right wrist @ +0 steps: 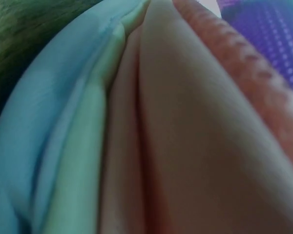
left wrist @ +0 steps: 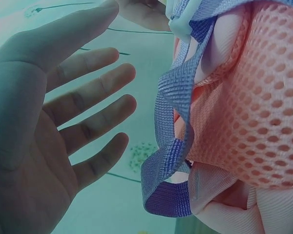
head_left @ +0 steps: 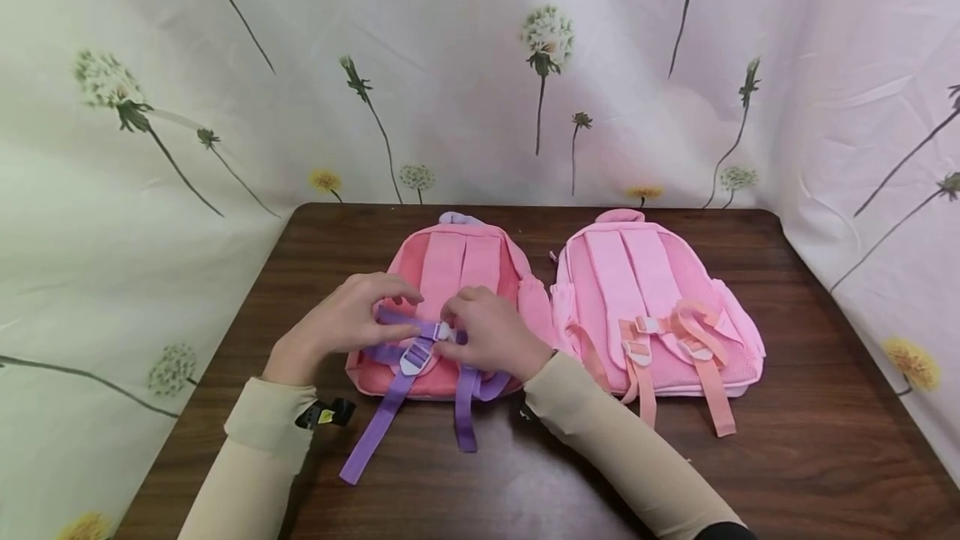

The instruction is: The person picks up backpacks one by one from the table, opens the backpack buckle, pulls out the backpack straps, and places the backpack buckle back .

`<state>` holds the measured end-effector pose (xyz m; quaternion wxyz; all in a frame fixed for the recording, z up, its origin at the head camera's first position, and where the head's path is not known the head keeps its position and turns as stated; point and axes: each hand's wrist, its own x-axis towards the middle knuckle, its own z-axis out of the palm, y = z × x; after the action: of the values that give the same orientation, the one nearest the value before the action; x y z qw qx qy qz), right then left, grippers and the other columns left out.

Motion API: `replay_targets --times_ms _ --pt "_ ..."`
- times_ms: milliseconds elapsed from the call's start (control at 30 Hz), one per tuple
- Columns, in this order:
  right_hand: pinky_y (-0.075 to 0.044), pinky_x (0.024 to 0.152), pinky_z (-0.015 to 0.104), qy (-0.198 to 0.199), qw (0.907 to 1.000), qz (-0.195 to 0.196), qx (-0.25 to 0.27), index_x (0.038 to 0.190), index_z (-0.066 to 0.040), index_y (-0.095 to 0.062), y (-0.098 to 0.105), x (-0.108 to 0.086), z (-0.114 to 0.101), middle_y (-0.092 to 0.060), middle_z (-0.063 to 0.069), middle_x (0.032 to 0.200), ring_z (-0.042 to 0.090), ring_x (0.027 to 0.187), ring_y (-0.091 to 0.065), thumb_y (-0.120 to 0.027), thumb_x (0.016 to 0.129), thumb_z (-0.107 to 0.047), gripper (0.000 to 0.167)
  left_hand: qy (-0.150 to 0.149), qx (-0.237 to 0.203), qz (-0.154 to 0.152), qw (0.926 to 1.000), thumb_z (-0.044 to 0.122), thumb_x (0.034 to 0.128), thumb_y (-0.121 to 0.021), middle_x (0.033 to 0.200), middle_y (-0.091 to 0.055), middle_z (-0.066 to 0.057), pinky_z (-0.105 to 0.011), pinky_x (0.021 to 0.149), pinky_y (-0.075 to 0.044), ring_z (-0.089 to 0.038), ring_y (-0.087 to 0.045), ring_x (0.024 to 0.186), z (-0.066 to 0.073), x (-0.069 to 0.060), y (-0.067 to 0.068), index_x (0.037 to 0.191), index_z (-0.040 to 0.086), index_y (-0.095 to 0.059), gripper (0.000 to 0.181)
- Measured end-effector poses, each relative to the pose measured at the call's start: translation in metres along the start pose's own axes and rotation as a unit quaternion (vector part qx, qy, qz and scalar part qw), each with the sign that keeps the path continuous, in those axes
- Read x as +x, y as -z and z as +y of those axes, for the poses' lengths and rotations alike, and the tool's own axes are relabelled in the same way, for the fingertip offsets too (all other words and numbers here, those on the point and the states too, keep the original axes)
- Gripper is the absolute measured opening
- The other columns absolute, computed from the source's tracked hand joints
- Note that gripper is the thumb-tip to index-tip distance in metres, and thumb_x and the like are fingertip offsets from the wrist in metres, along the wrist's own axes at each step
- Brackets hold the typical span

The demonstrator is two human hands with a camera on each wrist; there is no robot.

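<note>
A pink backpack [head_left: 444, 265] with purple straps lies back panel up. At its middle the right hand [head_left: 491, 332] pinches a white buckle [head_left: 444, 331] on a purple strap. Just left of the buckle is the left hand [head_left: 352, 319], thumb near the strap, fingers apart. In the left wrist view that hand [left wrist: 63, 112] has spread fingers and holds nothing, beside a looped purple strap [left wrist: 176, 102] and the mesh panel [left wrist: 263, 97]. Close folds of the bag's fabric [right wrist: 185, 122] fill the right wrist view, where the hand is hidden.
Right of the first bag lies a second pink backpack [head_left: 622, 273] with peach straps, its buckle [head_left: 647, 325] near the middle. Both are on a dark wooden table [head_left: 810, 407]. A flowered cloth [head_left: 465, 107] hangs behind and at the sides.
</note>
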<state>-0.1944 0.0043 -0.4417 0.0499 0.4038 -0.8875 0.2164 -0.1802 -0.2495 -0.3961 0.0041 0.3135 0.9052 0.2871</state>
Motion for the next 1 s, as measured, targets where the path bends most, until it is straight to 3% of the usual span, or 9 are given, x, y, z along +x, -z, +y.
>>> replay_targets --times_ms 633,1000 --pt "-0.048 0.067 0.034 -0.038 0.9976 -0.006 -0.058 0.111 -0.02 -0.079 -0.007 0.002 -0.011 -0.067 -0.002 0.092 0.019 0.085 -0.059 -0.082 0.088 -0.049 0.037 -0.026 -0.006 0.016 0.9995 0.023 0.0862 -0.089 0.11 -0.077 -0.005 -0.048 0.081 -0.061 -0.023 -0.071 0.095 -0.002 0.005 -0.002 0.113 0.008 -0.077 0.033" --pt "-0.048 0.064 0.033 -0.029 0.998 0.007 -0.055 0.105 -0.018 -0.078 -0.005 0.003 -0.012 -0.067 -0.003 0.091 0.017 0.079 -0.058 -0.078 0.089 -0.037 0.024 -0.037 -0.002 0.019 0.9991 0.023 0.085 -0.09 0.109 -0.077 -0.006 -0.047 0.082 -0.061 -0.022 -0.072 0.095 -0.004 0.005 -0.003 0.112 0.008 -0.077 0.033"
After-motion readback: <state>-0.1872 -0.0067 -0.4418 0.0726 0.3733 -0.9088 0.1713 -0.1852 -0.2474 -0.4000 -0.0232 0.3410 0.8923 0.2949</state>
